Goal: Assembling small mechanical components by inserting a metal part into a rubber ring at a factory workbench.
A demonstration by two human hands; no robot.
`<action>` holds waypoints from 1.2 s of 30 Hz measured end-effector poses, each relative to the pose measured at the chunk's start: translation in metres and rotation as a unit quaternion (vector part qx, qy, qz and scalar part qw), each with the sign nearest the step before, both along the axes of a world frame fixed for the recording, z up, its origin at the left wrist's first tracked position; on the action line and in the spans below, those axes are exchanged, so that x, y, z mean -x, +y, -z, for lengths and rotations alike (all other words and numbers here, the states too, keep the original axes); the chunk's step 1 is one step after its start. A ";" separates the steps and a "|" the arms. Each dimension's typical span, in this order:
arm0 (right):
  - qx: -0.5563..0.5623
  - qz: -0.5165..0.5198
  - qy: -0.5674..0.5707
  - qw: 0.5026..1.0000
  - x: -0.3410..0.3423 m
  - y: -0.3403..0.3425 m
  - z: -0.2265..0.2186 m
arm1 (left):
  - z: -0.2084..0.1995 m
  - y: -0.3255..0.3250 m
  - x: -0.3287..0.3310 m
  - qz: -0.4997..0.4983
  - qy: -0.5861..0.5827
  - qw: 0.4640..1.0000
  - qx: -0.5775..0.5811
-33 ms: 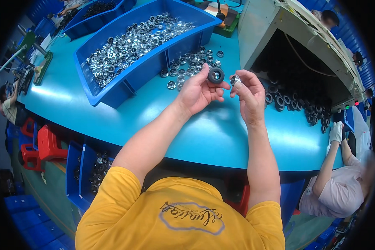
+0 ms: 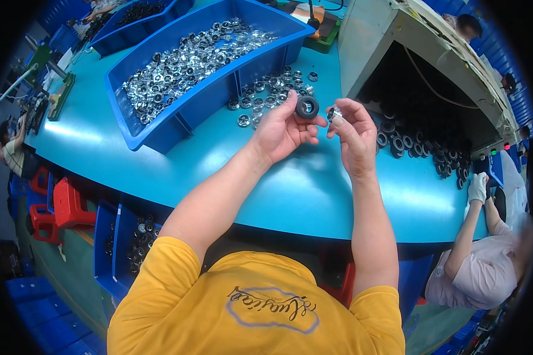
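My left hand grips a small black rubber tire between thumb and fingers, with its round hole facing me. Just to the right, my right hand pinches a shiny silver wheel hub at its fingertips. Tire and hub are apart, held up over the blue-green table. Loose silver hubs lie beyond my left hand, beside a blue bin heaped with more of them. Many black tires are spread to the right of my right hand.
A pale box-like machine with a dark opening stands at the right, tires spilling out of it. Another person's gloved hand is at the far right edge. Red stools and a blue crate of dark parts are at lower left.
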State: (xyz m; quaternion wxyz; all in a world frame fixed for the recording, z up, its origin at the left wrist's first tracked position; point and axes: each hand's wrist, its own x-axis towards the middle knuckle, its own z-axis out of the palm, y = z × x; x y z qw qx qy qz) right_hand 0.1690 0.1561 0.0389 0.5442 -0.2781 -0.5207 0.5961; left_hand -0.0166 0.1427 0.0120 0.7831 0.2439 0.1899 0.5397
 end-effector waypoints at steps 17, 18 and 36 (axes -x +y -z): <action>-0.180 0.144 -0.237 0.944 0.011 -0.005 0.004 | -0.004 -0.005 -0.008 -0.033 0.118 0.991 -0.050; -0.185 0.152 -0.237 0.942 0.013 -0.006 0.004 | -0.006 -0.007 -0.009 -0.036 0.125 0.990 -0.049; -0.316 0.242 -0.314 0.862 0.020 -0.010 0.004 | -0.002 -0.007 -0.013 -0.067 0.156 0.981 -0.098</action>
